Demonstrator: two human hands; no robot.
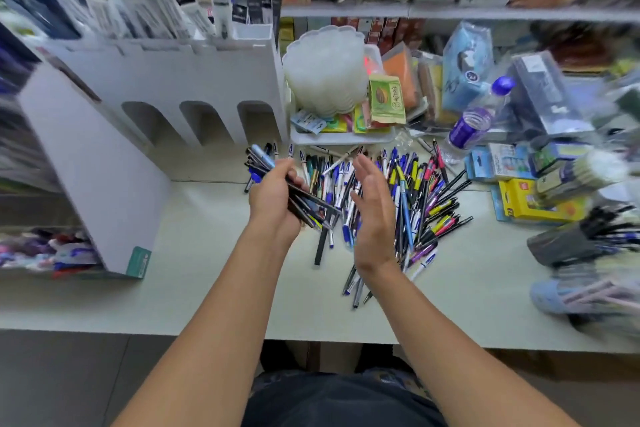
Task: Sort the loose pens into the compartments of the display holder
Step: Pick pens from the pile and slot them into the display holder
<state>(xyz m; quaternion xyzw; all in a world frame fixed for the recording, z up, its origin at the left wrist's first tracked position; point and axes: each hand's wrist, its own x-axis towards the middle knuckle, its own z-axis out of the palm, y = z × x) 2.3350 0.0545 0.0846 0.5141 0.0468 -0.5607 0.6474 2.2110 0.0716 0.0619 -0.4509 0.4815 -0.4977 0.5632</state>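
Display holder [194, 80] stands at counter's [214, 288] back left | loose pens [408, 198] heaped right of it, before the tray [343, 139] | my left hand [273, 201] over heap's left edge, my right hand [372, 215] beside it | bottle [474, 121] behind heap's right.

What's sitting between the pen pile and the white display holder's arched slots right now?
In the head view, nothing: bare counter separates the display holder from the pen pile. The left hand holds a bundle of pens above the pile's left edge.
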